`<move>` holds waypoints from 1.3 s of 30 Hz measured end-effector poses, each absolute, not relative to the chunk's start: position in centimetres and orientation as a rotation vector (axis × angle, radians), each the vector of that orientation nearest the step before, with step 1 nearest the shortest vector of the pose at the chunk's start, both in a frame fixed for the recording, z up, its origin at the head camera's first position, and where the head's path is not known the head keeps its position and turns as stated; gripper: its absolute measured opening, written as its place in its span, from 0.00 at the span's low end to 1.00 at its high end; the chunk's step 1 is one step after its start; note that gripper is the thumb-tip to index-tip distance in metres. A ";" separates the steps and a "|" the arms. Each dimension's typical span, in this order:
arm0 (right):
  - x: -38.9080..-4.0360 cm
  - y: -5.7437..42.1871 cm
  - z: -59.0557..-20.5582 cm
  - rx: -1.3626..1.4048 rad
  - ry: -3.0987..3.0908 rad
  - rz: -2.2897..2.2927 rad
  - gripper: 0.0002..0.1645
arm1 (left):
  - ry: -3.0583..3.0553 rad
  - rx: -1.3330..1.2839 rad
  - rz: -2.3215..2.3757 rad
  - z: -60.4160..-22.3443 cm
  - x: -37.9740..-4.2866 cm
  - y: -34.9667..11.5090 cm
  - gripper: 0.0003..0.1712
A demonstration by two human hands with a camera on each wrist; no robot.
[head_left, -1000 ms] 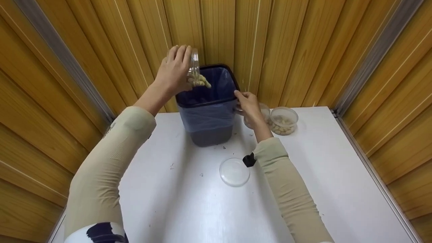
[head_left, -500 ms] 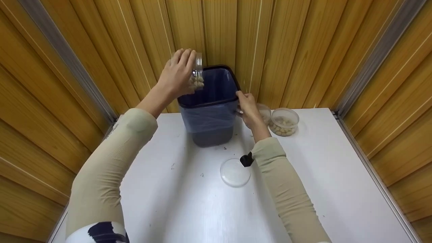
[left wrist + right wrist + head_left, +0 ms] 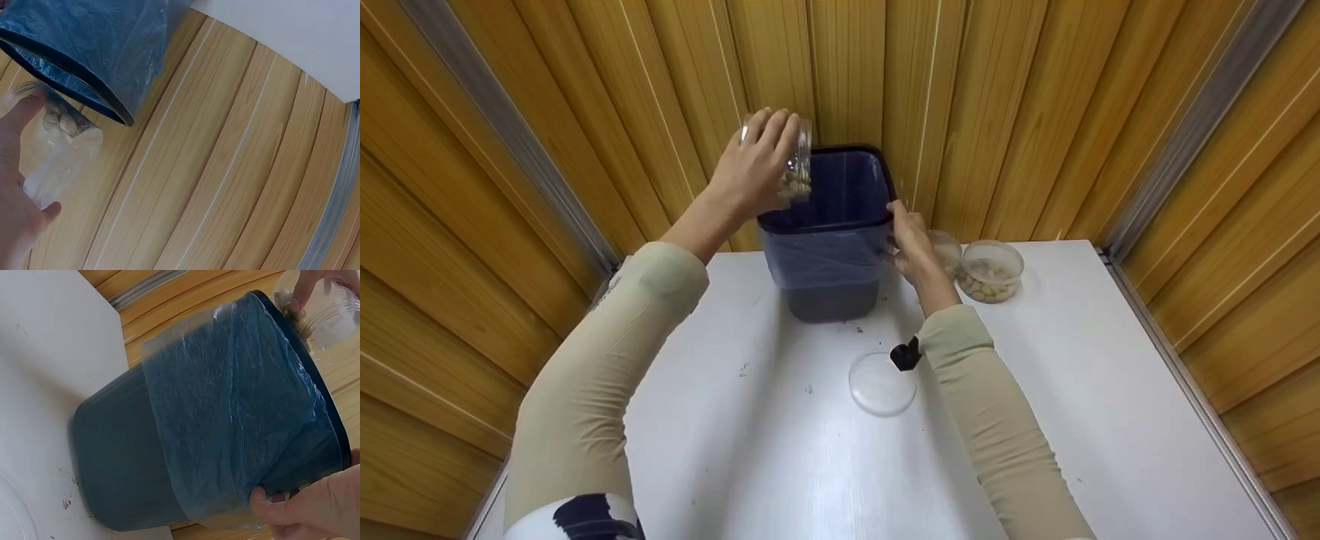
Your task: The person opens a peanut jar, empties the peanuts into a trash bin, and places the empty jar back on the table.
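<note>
My left hand (image 3: 754, 161) grips a clear plastic jar (image 3: 62, 152), turned on its side over the left rim of a dark trash bin (image 3: 832, 300). Pale nut-like pieces (image 3: 67, 122) lie inside the jar, towards its lower side. The bin is lined with a translucent blue bag (image 3: 225, 399) folded down over its black rim. On the bin's right side, my right hand (image 3: 911, 240) holds the upper wall just below the rim, thumb against the bag. Part of the jar is hidden behind my left fingers.
Two clear round jars stand right of the bin: one (image 3: 992, 271) holds pale pieces, the other (image 3: 945, 251) is partly behind my right hand. A clear round lid (image 3: 883, 386) lies on the white table (image 3: 810, 465). Wood-look panels (image 3: 847, 75) rise behind.
My left hand has shifted slightly right and down with the jar. Pieces that bunched at its mouth a second ago now sit inside, fewer in view. The right hand keeps its hold on the bin.
</note>
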State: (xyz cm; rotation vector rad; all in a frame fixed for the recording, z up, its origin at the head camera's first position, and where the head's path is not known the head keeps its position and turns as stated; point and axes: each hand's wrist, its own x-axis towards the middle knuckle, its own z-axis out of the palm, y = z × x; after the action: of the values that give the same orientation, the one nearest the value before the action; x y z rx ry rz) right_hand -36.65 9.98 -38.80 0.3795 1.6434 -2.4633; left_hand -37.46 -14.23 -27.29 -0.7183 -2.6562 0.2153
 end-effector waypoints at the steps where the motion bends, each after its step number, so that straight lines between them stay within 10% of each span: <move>1: -36.6 10.0 -38.8 0.377 1.639 -2.465 0.11 | -2.663 -0.716 0.216 -27.3 -37.5 -14.2 0.72; 39: -36.8 10.5 -38.8 0.340 1.664 -2.434 0.22 | -2.689 -0.712 0.205 -26.6 -37.5 -13.7 0.73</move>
State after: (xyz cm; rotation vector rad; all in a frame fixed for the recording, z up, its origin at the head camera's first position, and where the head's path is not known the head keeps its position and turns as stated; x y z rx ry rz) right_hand -36.78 10.48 -38.82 0.3396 1.6638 -2.4343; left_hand -37.50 -13.67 -26.57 -0.7117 -2.6891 0.2055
